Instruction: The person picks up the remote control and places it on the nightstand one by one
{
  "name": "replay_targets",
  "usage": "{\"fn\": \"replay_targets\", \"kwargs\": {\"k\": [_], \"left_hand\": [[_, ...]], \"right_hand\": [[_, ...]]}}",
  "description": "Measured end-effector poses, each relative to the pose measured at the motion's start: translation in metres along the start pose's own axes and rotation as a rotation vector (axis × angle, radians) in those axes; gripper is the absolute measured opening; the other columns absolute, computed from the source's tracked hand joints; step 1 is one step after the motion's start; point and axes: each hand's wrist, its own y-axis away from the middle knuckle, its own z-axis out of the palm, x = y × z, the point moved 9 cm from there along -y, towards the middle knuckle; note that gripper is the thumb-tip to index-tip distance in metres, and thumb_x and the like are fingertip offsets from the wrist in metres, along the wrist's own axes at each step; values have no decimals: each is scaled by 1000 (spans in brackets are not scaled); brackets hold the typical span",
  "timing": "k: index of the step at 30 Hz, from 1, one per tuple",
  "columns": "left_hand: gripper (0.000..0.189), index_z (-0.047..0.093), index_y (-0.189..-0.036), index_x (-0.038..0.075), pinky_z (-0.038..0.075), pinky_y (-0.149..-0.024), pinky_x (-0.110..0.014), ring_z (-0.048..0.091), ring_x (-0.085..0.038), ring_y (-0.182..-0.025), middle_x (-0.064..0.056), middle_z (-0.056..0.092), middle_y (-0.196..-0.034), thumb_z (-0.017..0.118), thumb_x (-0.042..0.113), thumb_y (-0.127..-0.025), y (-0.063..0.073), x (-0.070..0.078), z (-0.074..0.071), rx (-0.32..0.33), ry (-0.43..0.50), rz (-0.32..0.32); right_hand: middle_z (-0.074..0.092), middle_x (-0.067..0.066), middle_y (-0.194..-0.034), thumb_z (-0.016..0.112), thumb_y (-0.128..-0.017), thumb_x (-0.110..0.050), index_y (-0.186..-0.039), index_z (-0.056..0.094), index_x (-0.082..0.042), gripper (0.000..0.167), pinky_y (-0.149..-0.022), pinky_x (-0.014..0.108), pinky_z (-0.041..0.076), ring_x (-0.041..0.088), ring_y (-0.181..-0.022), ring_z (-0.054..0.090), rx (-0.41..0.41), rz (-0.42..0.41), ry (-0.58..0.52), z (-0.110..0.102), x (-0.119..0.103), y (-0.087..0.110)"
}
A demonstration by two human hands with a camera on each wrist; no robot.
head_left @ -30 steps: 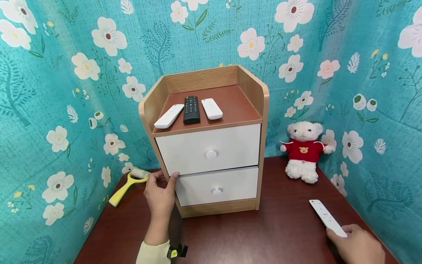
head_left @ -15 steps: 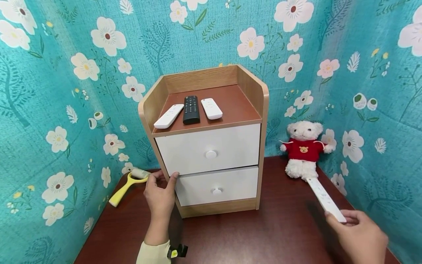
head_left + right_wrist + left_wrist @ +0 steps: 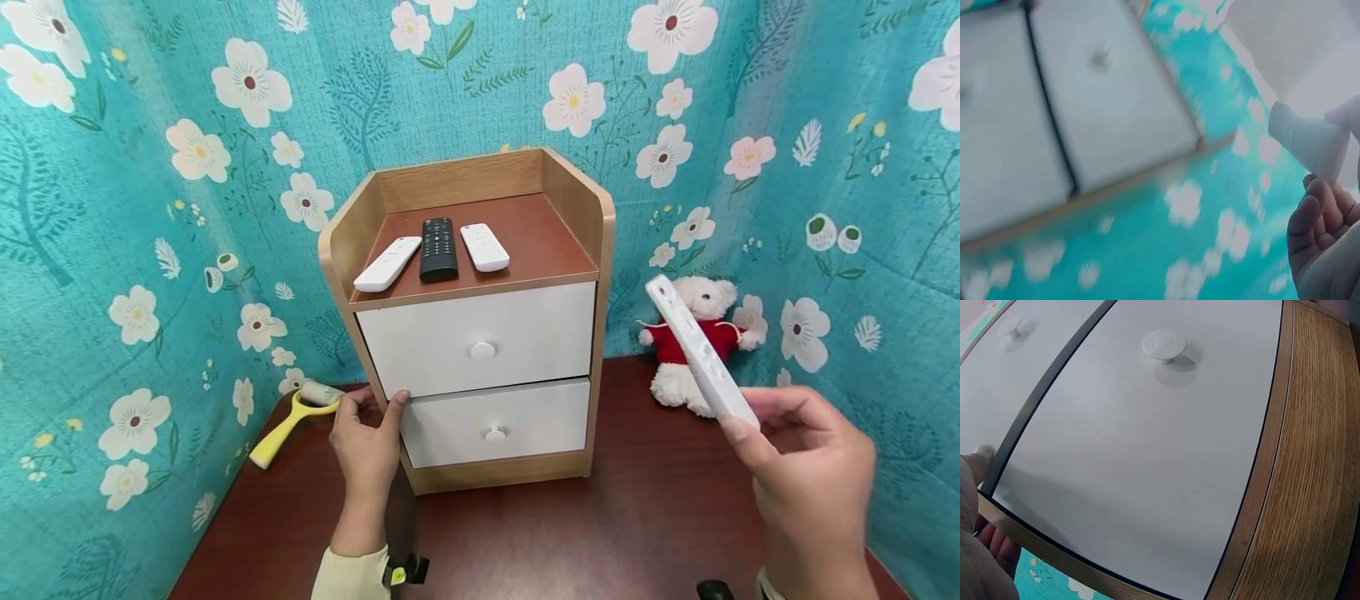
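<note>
My right hand pinches a white remote control by its near end, thumb on one side and fingers on the other. The remote is raised and tilted in front of the teddy bear. In the right wrist view, that remote shows above my curled fingers. My left hand grips the left edge of a small wooden cabinet, the thumb on its front between two white drawers, the other fingers behind the side. Two white remotes and a black remote lie on the cabinet's top.
The teddy bear in a red shirt sits at the back right, partly hidden by the raised remote. A yellow-handled roller lies left of the cabinet. Flowered teal cloth surrounds the dark red table.
My right hand has lifted the white remote up from low over the table at the right and tilted it more upright. My left hand has stayed on the cabinet edge.
</note>
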Motion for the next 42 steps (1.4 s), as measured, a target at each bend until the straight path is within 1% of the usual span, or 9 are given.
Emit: {"fn": "replay_targets", "kwargs": {"k": [4, 6, 10, 13, 17, 22, 26, 34, 42], "left_hand": [[49, 71, -119, 0, 47, -80, -20, 64, -24, -96, -17, 74, -108, 95, 29, -87, 0, -1, 1, 1, 6, -8], [49, 71, -119, 0, 47, -80, -21, 65, -25, -97, -17, 74, -109, 95, 29, -87, 0, -2, 1, 1, 8, -14], [50, 71, -120, 1, 48, -81, -21, 65, -26, -99, -16, 73, -111, 95, 32, -88, -1, -3, 1, 0, -4, -29], [51, 71, -120, 2, 48, -81, -22, 66, -26, -100, -16, 73, -112, 94, 34, -88, -2, -4, 2, -2, -17, -37], [52, 71, -120, 3, 48, -84, -31, 65, -27, -102, -15, 73, -112, 94, 38, -88, -1, -6, 3, -7, -36, -45], [51, 71, -118, 2, 46, -87, -41, 65, -29, -102, -17, 72, -111, 93, 38, -89, 0, -7, 3, -7, -46, -44], [51, 71, -117, 2, 46, -87, -43, 65, -31, -103, -18, 71, -112, 94, 37, -88, 0, -5, 2, -3, -33, -34], [50, 71, -118, 3, 47, -87, -41, 65, -29, -103, -16, 71, -112, 92, 38, -90, 1, -5, 2, -15, -37, -38], [50, 71, -119, 4, 48, -84, -31, 66, -26, -103, -14, 70, -113, 90, 41, -92, 1, -5, 0, -21, -48, -65]], "right_hand": [[78, 17, -93, 75, -78, 28, -106, 71, 23, 29, -66, 21, 63, 20, -72, 71, -128, -136, -229, 46, -38, -1], [77, 17, -91, 77, -77, 26, -105, 71, 24, 29, -62, 20, 61, 19, -70, 69, -171, -212, -226, 68, -58, -2], [75, 6, -90, 90, -79, 6, -107, 79, 9, 30, -54, 16, 53, 12, -65, 62, -138, -300, 107, 106, -89, -3], [76, 3, -90, 95, -82, -16, -109, 83, -2, 33, -57, 13, 50, 8, -64, 62, -108, -353, 381, 136, -103, -9], [80, 11, -96, 93, -85, -36, -111, 82, -2, 45, -68, 15, 52, 14, -72, 68, -122, -409, 527, 176, -106, -23], [79, 17, -102, 88, -87, -44, -111, 81, 2, 53, -77, 42, 57, 31, -88, 73, -132, -424, 680, 213, -101, -40], [80, 23, -108, 84, -89, -44, -113, 80, 6, 56, -85, 55, 57, 40, -101, 73, -144, -437, 785, 234, -95, -50], [79, 27, -104, 81, -94, -40, -117, 79, 7, 52, -79, 57, 59, 45, -94, 74, -160, -437, 984, 248, -83, -54], [76, 26, -91, 82, -95, -42, -108, 81, 5, 48, -74, 56, 57, 44, -88, 73, -156, -466, 1036, 254, -82, -51]]}}
